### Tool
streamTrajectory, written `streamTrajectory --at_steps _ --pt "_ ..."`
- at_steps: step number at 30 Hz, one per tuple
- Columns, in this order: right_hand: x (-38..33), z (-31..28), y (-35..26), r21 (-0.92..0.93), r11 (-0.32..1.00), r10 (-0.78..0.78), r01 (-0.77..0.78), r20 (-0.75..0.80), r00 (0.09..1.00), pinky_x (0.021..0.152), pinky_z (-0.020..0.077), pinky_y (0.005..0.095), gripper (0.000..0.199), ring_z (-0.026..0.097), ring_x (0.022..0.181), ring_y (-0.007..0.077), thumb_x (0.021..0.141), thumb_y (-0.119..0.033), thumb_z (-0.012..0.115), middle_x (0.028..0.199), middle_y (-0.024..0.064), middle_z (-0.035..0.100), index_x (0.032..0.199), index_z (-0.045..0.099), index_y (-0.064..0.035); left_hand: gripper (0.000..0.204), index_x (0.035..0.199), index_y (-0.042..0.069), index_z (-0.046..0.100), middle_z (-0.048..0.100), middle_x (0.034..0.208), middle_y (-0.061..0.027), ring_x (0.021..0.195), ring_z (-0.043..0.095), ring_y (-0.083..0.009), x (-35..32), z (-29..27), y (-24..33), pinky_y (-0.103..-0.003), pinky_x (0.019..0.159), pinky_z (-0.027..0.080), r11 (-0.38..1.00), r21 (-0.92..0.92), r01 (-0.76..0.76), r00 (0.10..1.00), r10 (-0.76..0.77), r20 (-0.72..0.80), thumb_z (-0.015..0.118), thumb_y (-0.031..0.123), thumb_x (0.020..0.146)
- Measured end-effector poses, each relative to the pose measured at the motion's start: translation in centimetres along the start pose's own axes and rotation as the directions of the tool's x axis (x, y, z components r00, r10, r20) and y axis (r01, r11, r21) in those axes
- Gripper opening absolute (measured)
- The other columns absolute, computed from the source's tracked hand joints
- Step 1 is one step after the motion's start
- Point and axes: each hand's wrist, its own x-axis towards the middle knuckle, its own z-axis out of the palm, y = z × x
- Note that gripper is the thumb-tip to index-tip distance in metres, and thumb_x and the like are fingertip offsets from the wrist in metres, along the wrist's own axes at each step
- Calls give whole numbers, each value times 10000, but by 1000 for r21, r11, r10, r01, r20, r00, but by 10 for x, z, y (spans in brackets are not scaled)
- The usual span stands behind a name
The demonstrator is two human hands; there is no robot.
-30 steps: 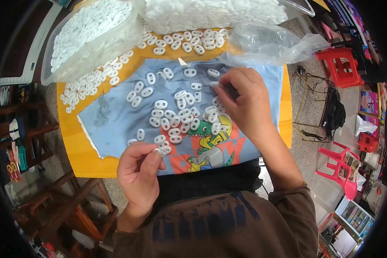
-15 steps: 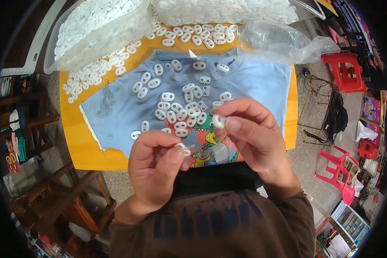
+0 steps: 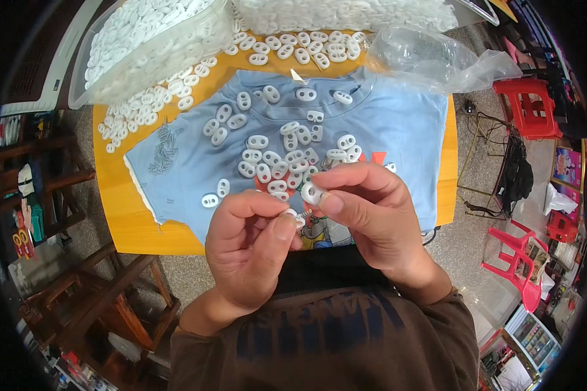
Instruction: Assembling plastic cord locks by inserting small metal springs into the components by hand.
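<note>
Between thumb and fingers, my left hand (image 3: 254, 244) pinches a small white plastic piece (image 3: 298, 220) with a thin metal spring (image 3: 304, 213) standing out of it toward the right. My right hand (image 3: 372, 218) grips a white oval two-hole cord lock piece (image 3: 312, 193) by its edge, just above and right of the spring's end. The two pieces are close; whether they touch cannot be made out. Beneath both hands lies a light blue T-shirt (image 3: 195, 150) with a cartoon print, partly covered. Several loose two-hole pieces (image 3: 257, 141) are scattered over it.
Clear tubs (image 3: 156, 62) full of white pieces stand at the table's far side, with more pieces (image 3: 134, 114) heaped beside them. A crumpled clear plastic bag (image 3: 437, 58) lies far right on the yellow table (image 3: 153, 242). Red stools (image 3: 527, 107) stand to the right.
My right hand has moved left and slightly down, bringing its oval piece close to the spring. My left hand has shifted slightly right. The view has moved a little.
</note>
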Motion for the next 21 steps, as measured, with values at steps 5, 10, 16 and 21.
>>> streamTrajectory --at_steps 5,10,16,21 --pt "-1 3 2 -24 997 -74 74 4 997 772 486 249 181 583 869 125 822 -15 588 976 95 624 1000 597 18 142 957 10 480 540 830 -40 630 521 -53 -1 -1 2 -166 576 439 1000 22 16 1000 -15 -6 538 -16 830" --pt "-2 1 3 -65 997 -50 50 2 999 756 483 241 187 578 847 113 826 -20 587 967 84 623 1010 594 17 141 955 10 481 541 826 -40 630 522 -52 -1 -1 0 -166 578 441 998 35 44 999 -43 -26 542 -11 829" --pt "0 3 3 -51 999 -17 17 -15 1000 731 477 227 192 573 827 101 846 -75 582 951 72 621 1013 589 18 141 950 12 482 544 826 -46 617 523 -53 0 -3 0 -166 553 440 999 20 -31 999 31 -26 536 -20 823" --pt "3 -1 9 -80 996 38 -37 11 999 700 472 212 190 569 792 89 869 -127 561 897 55 619 990 584 18 142 946 17 480 551 813 -51 609 518 -51 8 0 1 -164 537 435 993 78 -85 996 88 -34 533 -25 821"
